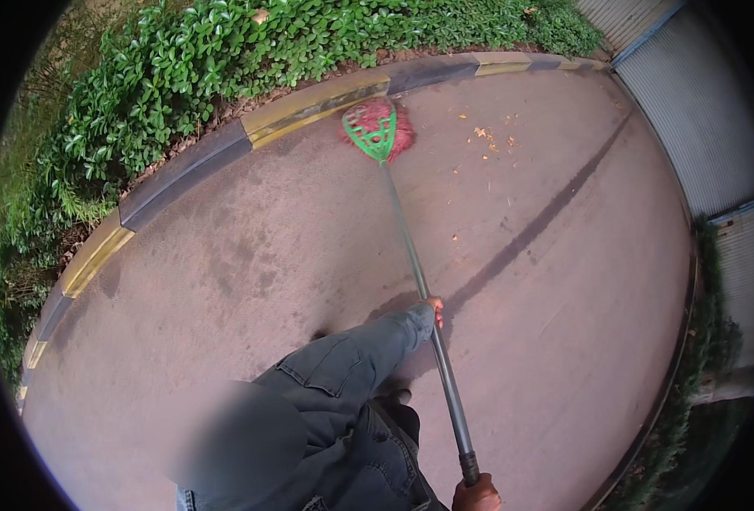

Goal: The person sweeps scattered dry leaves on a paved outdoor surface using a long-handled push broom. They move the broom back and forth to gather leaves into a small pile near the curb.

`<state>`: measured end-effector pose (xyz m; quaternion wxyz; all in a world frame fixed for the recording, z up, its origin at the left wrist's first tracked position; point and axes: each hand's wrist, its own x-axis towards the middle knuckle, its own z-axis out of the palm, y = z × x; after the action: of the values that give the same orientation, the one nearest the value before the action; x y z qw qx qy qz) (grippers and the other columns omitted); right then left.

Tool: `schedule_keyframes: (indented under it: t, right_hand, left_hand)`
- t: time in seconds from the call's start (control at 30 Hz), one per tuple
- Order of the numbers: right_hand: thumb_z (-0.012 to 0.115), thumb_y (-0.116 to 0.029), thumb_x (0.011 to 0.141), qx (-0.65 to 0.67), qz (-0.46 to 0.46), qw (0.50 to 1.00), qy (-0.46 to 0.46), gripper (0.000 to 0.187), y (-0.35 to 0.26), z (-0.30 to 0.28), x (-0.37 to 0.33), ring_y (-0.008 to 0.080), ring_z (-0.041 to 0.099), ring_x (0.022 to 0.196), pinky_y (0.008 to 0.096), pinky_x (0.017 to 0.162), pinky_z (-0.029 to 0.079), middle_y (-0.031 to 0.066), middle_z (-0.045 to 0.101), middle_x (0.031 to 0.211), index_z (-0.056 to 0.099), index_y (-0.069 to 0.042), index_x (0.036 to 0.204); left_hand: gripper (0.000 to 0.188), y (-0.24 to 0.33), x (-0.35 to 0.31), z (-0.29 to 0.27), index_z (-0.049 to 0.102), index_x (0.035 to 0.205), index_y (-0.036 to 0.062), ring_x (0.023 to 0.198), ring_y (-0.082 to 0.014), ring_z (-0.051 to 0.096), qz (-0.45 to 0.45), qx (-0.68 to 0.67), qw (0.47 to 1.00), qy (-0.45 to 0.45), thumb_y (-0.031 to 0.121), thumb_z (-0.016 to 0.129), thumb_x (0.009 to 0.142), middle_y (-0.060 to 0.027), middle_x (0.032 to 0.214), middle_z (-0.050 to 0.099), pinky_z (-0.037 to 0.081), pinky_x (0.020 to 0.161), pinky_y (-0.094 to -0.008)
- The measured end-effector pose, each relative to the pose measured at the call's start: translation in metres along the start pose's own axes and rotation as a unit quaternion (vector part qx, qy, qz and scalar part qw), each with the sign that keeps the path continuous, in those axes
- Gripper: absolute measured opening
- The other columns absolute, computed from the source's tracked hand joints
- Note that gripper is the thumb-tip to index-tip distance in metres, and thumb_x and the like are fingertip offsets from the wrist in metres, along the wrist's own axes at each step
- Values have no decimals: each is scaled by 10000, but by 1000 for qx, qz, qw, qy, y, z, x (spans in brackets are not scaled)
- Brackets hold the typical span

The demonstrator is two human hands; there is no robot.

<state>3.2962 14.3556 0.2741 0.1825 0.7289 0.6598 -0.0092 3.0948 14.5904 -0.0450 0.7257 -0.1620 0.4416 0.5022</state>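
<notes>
A long-handled broom with red bristles and a green triangular head frame (372,129) reaches away from me. Its head rests on the pavement beside the painted curb. My left hand (435,312) wraps round the middle of the grey handle (450,387), with the denim-sleeved arm stretched forward. Close to the lower edge, my right hand (477,494) is closed round the dark grip at the handle's near end. Several small yellow leaves (489,140) lie on the ground to the right of the broom head.
A curb (317,106) painted yellow and black bends along the far and left sides. Behind it grow leafy green bushes (164,94). Corrugated metal panels (692,111) stand at the right, above a strip of plants. A dark wet streak (530,234) crosses the pavement.
</notes>
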Motion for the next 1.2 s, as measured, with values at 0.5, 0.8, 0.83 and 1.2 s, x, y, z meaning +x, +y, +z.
schedule_keyframes:
  t: [0.5, 0.8, 0.83, 1.2]
  right_hand:
    - [598, -278, 594, 178, -56, 982, -23, 185, 376, 174, 138, 245, 537, 466, 384, 431, 422, 52, 540, 527, 514, -147, 693]
    - [620, -178, 556, 67, -172, 983, -15, 155, 440, 90, 332, 275, 529, 459, 385, 446, 427, 84, 528, 525, 489, -98, 573]
    - [631, -194, 546, 64, -205, 977, 0, 165, 435, 79, 358, 270, 536, 470, 383, 451, 430, 84, 539, 528, 506, -96, 591]
    - [620, -165, 572, -41, -454, 890, 25, 147, 367, -22, 673, 258, 532, 468, 359, 433, 424, 81, 537, 545, 504, -87, 619]
  left_hand:
    - [149, -217, 44, 173, 439, 608, 64, 437, -213, 466, -47, -26, 998, -16, 141, 556, 658, -52, 508, 425, 470, 483, -415]
    - [228, -234, 99, 223, 337, 496, 91, 400, -257, 407, 11, -158, 985, 74, 146, 461, 679, -70, 421, 344, 427, 468, -463]
    - [237, -231, 119, 209, 331, 490, 92, 396, -265, 401, 18, -193, 977, 84, 148, 458, 682, -76, 415, 341, 419, 460, -475]
    - [281, -203, 261, 260, 332, 487, 85, 373, -288, 364, 113, -390, 891, 204, 189, 417, 734, -92, 407, 347, 388, 403, -486]
